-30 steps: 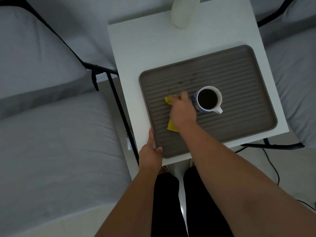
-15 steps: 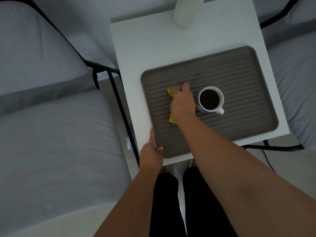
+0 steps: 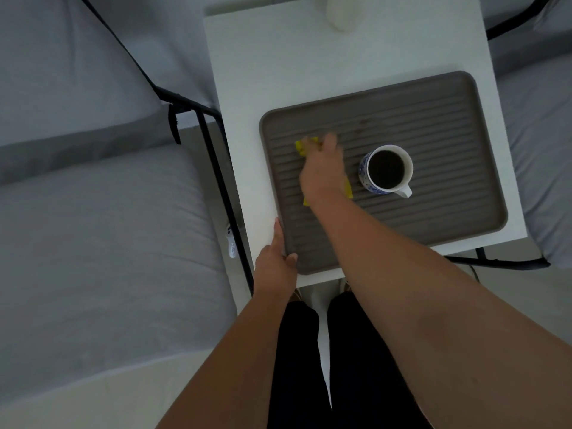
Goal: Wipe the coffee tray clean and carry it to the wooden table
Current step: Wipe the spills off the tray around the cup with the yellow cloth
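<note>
A grey-brown ribbed tray [image 3: 439, 119] lies on a small white table [image 3: 278, 63]. On the tray stands a blue-and-white mug [image 3: 387, 170] full of dark coffee, handle toward me. My right hand [image 3: 323, 167] presses a yellow cloth [image 3: 305, 145] flat on the tray's left half, just left of the mug; most of the cloth is hidden under the hand. A faint dark stain [image 3: 365, 123] shows on the ribs beyond the hand. My left hand [image 3: 275, 261] grips the tray's near left corner, thumb on the rim.
Grey cushioned seats with black metal frames stand to the left [image 3: 93, 243] and right [image 3: 544, 134] of the table. A pale bottle-like object [image 3: 343, 13] stands at the table's far edge. My legs in black trousers are below the table edge.
My right hand has slid the yellow cloth away from me and to the left across the tray. The left hand keeps its hold on the corner. The mug has not moved.
</note>
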A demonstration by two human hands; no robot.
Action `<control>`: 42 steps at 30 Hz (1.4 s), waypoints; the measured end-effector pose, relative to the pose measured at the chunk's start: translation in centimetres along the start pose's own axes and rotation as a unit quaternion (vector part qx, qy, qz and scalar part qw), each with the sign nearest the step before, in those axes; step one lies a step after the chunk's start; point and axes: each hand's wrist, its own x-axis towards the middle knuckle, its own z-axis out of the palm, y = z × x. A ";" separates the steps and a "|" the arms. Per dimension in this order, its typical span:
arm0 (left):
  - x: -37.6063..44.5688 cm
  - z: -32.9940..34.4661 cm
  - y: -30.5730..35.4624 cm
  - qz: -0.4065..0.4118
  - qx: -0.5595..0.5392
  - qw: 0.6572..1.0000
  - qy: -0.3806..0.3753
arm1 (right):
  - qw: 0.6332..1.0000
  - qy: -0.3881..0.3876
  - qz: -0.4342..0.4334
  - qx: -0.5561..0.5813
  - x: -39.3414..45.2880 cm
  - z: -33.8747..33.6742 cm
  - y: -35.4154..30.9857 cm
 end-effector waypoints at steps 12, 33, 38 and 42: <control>5.2 -3.7 2.1 0.090 0.055 0.989 0.105 | 0.980 0.031 -0.189 0.052 -8.3 2.9 4.1; 9.8 -4.7 7.8 0.045 -0.001 0.979 0.199 | 0.926 -0.099 -0.355 -0.087 11.0 -9.9 12.9; 10.0 -3.1 8.2 -0.011 -0.022 0.969 0.244 | 0.896 -0.129 -0.418 -0.083 12.5 -9.5 14.3; 10.3 -1.9 8.7 -0.045 -0.040 0.956 0.289 | 0.864 -0.136 -0.480 -0.065 12.4 -9.1 12.4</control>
